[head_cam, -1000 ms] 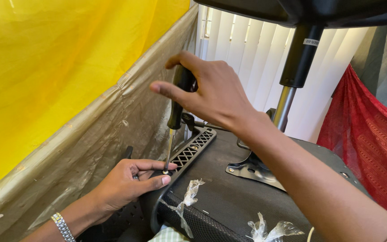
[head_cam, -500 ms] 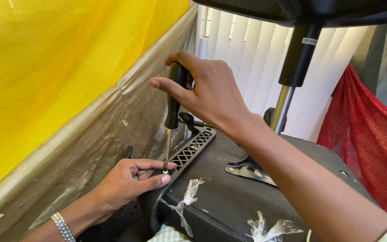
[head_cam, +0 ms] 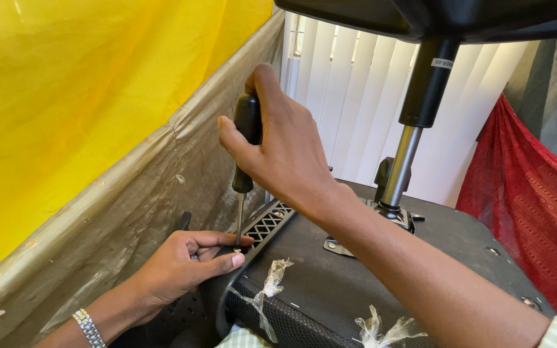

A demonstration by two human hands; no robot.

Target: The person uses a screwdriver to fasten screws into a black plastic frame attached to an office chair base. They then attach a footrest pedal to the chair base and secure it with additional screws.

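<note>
Right hand: wrapped round the black handle of the screwdriver, shaft held upright so its tip bears straight down at the chair's edge.
Left hand: pinching close at the tip, steadying it.
Chair underside: upturned, lattice arm bracket at its rim beside the tip.
Gas column: rises from the centre plate.
Hidden: the screw itself, behind the fingers; chair base cut off at top.

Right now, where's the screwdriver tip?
Head view, left of centre: the screwdriver stands upright in the right hand, tip down at the chair base's left edge, between the left hand's fingers.
</note>
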